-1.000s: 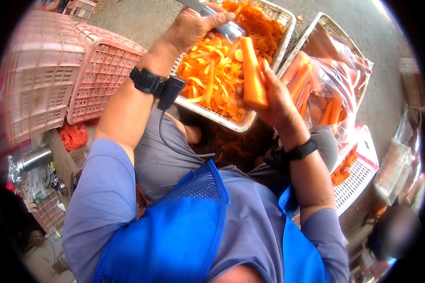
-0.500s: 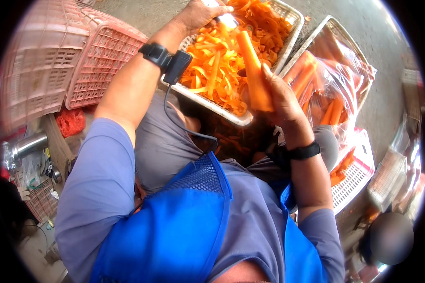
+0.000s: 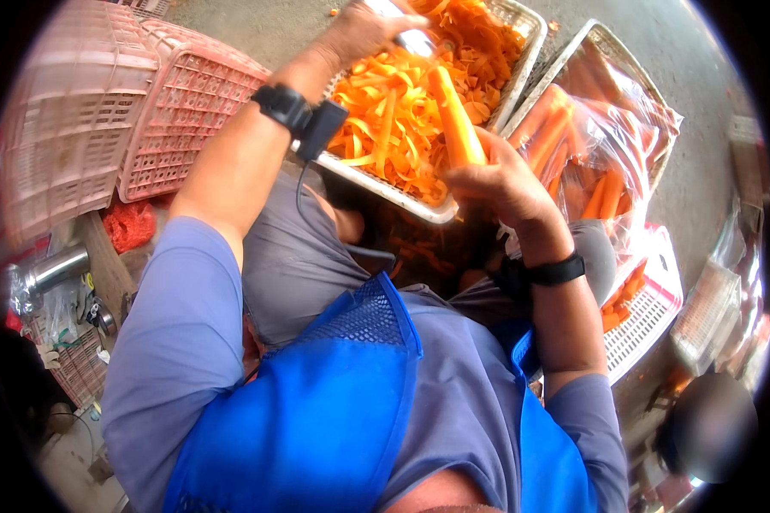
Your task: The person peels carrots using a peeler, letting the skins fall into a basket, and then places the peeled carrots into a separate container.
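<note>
Up over the far part of a crate, my left hand (image 3: pixel 358 34) is closed around a peeler (image 3: pixel 416 41) with a pale, shiny end, partly blurred. My right hand (image 3: pixel 509 181) grips the thick end of a carrot (image 3: pixel 455 120), whose narrow end points away from me toward the peeler. Whether the blade touches the carrot cannot be made out. Beneath both hands, a pale crate (image 3: pixel 376 191) is heaped with curled orange carrot peelings (image 3: pixel 385 120).
To the right, a second crate (image 3: pixel 606 38) holds carrots in a clear plastic bag (image 3: pixel 637 141). Nearer me stands a white basket (image 3: pixel 646 321) with orange pieces in it. Pink crates (image 3: pixel 192 111) are stacked on the left, beside a red mesh bag (image 3: pixel 129 225).
My right hand has turned, its fingers now wrapping over the carrot's thick end. The carrot has rolled and shifted slightly. My left hand and the peeler have moved a little to the right.
</note>
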{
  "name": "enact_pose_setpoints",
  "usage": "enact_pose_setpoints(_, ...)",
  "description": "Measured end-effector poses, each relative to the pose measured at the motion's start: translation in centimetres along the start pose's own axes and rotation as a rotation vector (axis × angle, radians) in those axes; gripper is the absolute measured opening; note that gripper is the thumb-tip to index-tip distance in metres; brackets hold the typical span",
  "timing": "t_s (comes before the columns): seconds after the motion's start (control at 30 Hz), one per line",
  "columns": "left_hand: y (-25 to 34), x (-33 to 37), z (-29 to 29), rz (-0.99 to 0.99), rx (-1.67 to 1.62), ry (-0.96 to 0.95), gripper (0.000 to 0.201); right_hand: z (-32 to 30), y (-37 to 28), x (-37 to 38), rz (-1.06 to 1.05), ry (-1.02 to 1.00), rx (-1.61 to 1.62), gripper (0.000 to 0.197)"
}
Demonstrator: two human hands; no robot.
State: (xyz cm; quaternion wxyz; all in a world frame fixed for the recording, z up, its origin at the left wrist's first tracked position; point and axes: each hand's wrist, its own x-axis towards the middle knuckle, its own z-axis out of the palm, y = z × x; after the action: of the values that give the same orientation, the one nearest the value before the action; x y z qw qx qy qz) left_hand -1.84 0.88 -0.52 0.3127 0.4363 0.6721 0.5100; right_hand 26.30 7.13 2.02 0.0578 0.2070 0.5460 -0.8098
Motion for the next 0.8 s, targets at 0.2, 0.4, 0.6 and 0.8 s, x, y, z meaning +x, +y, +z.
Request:
enact_pose_setpoints(0.2, 4.4, -0.1, -0.1, -0.089, -0.037, 0.016, 0.016, -0.1, 0.1, 0.8, -0.049, 0.146, -0.075, 0.055)
enact_pose_setpoints(0.4, 6.6, -3.1, 4.1, -0.063, -0.008, -0.423, 0.021, -0.4, 1.0, 1.4, -0.056, 0.193, -0.214, 0.046)
enact_pose_setpoints(0.6, -1.4, 1.8, -1.5, -0.108, -0.198, 0.02, 0.019, 0.1, 0.0, 0.6, -0.027, 0.087, -0.17, 0.054)
enact_pose_setpoints(0.8, 2.5, 0.6, -0.3, -0.066, -0.107, 0.035, 0.016, -0.9, 1.0, 1.2, -0.06, 0.13, 0.092, 0.052)
